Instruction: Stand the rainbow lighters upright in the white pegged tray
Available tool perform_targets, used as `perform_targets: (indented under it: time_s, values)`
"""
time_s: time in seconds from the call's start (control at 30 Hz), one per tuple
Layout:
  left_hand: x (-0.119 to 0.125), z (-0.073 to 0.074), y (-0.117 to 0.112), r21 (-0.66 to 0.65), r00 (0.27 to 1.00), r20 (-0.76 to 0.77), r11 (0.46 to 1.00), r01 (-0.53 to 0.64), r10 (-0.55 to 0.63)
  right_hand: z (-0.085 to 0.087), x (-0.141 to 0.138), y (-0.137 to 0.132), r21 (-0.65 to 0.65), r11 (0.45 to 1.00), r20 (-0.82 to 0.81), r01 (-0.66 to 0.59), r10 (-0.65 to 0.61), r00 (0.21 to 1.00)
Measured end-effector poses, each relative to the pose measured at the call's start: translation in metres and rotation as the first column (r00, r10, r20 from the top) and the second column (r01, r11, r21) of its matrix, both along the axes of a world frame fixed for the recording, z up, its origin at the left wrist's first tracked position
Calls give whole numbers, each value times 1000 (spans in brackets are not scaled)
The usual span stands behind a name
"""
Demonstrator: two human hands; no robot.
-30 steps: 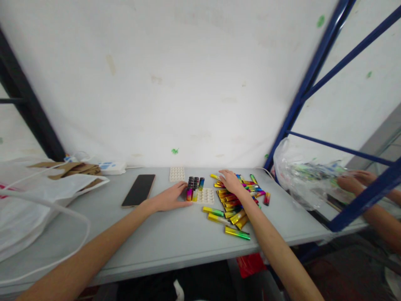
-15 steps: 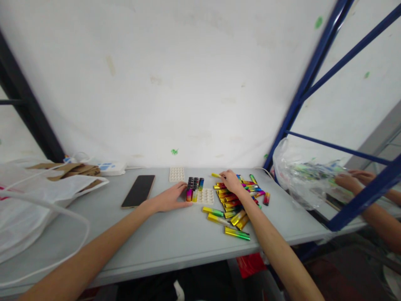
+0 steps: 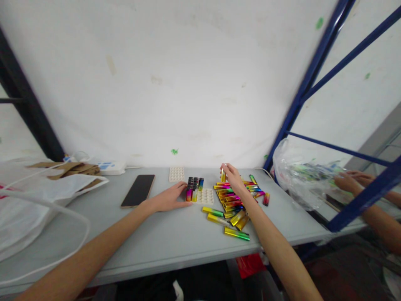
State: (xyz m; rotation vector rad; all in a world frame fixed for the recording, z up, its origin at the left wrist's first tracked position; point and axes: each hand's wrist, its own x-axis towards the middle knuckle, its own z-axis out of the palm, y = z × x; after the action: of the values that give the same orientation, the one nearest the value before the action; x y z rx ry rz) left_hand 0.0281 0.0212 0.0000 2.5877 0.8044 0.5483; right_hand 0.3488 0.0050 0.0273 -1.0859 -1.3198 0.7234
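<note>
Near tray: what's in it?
Upright lighters stand mostly in the left part of the near tray; bare sockets show on the right. Sockets beneath the lighters are covered, as are the rear lighters' lower parts.

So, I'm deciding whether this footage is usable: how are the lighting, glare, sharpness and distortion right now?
Head view: wall softly lit, no hard shadows; head view: bright glints on the piled lighters; head view: a co-worker's hand at far right looks soft; head view: black post and blue post splay outward, perhaps wide-angle distortion.
</note>
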Motion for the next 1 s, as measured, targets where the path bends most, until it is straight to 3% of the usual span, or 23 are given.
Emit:
perform_targets:
  time_s: [0.13, 0.23, 0.4, 0.53, 0.83, 0.93, 1.0]
  values:
    - [0, -1, 0, 6, 1000, 8, 1000, -4, 4, 3, -16, -9, -63, 978, -146, -200, 189, 971]
    - [0, -1, 0, 8, 1000, 7, 1000, -4, 4, 2, -26, -12, -113, 968, -122, -223, 209, 970]
    - [0, 1, -1, -7, 1000, 7, 1000, -2, 2, -7, -33, -9, -84, 996, 114, -17, 26, 993]
    - [0, 1, -1, -8, 1000, -7, 1000, 3, -3, -12, -37, -10, 24, 995, 370, 93, -96, 924]
    - [1, 0, -1, -7, 1000, -14, 1000, 0, 0, -5, -42, -22, 88, 995, 498, -51, 0, 867]
    - [0, -3, 1, 6, 999, 17, 1000, 27, -27, -1, -38, -23, 83, 981, 575, -173, 95, 813]
    - [-1, -4, 2, 15, 999, 24, 999, 39, -39, 2, -35, -23, 138, 966, 653, -219, 78, 754]
